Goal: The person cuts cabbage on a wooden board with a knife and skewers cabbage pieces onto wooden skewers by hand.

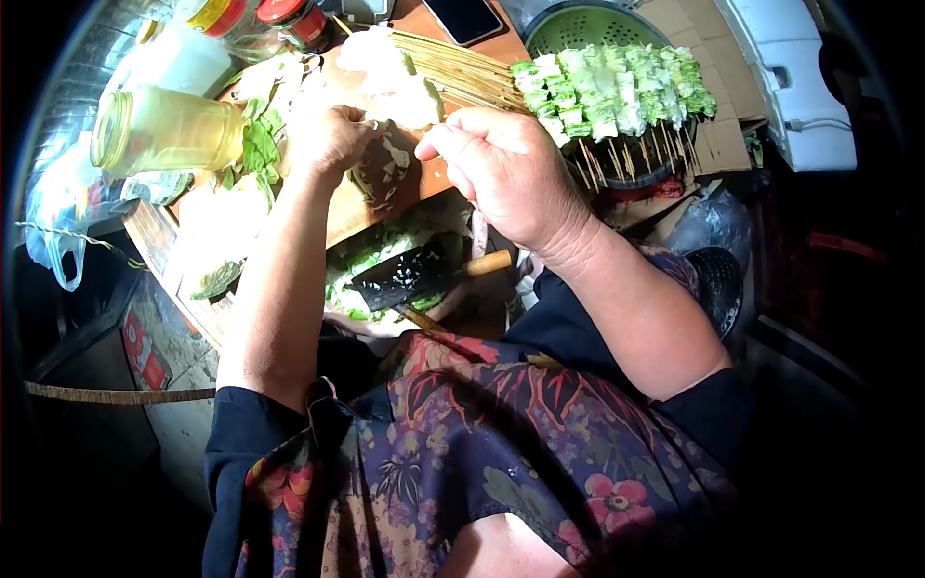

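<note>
Over the wooden board point(424, 178), my left hand point(337, 143) has its fingers curled together beside small pale leaf scraps point(395, 154). My right hand point(511, 173) pinches thumb against forefinger just to the right; whatever either hand holds is too small or overexposed to make out. Pale cabbage leaves point(385, 72) lie beyond my fingers, next to a bundle of bamboo skewers point(472, 72). Finished skewers of green cabbage pieces point(617, 91) rest across a green colander point(588, 27), their sticks pointing towards me. Below the board, a cleaver point(405, 279) lies over a container of chopped greens point(356, 255).
A jar of yellowish liquid point(173, 130) lies tilted at the left, near a bright cabbage point(217, 226). A red-lidded jar point(294, 21) and a phone point(464, 17) are at the back. A white foam box point(790, 87) stands far right, beside cardboard point(723, 140).
</note>
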`<state>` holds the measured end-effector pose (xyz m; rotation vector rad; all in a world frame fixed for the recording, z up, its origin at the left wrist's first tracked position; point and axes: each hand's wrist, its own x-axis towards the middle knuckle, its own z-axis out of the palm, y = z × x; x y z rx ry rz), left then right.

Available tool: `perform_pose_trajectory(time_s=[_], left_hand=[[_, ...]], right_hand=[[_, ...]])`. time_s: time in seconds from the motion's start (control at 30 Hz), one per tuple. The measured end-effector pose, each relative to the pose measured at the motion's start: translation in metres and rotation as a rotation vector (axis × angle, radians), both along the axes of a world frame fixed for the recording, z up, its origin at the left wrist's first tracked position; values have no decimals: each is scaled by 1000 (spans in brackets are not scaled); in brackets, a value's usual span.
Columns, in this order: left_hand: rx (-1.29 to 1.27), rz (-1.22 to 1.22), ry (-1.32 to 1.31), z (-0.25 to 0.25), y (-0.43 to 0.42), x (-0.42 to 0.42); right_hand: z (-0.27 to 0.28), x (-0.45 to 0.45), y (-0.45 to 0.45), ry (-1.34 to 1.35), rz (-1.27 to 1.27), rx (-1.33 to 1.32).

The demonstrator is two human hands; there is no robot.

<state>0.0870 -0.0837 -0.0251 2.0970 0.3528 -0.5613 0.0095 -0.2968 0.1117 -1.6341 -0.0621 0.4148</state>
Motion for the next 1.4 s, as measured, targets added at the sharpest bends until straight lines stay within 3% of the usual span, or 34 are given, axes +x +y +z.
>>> perform_pose_trajectory(time_s=[0.1,0.17,0.23,0.37,0.57,0.63,0.9,1.0,1.17,1.3,1.37,1.4], left_hand=[[150,-21,-44,7,0,-10],[111,36,-50,6,3,-13],[-662,413,-83,21,5,-23],[-1142,877,-141,55,36,-29],[-1147,1032,-317,90,62,-60],[-1145,904,-310,95,67,-67],[-1126,772,-438,98,72,-83],[-931,887,-510,104,63,-86],[-740,753,-610,117,57,-91],[-749,708,-578,114,66,-93],[-985,628,-530,113,72,-94],[-902,675,-505,112,70,-91]], right_hand=[[-2,0,1,-17,12,-21],[-6,0,1,4,44,2],[-9,-2,1,-7,85,-15],[7,-12,5,65,221,-101],[0,-24,17,6,348,-38],[4,-27,19,-20,391,-59],[4,-33,31,-27,412,-49],[3,-37,36,-71,406,-66],[1,-39,40,-144,368,-69],[4,-40,42,-92,339,-53],[3,-40,42,-104,333,-47],[3,-41,42,-84,326,-22]])
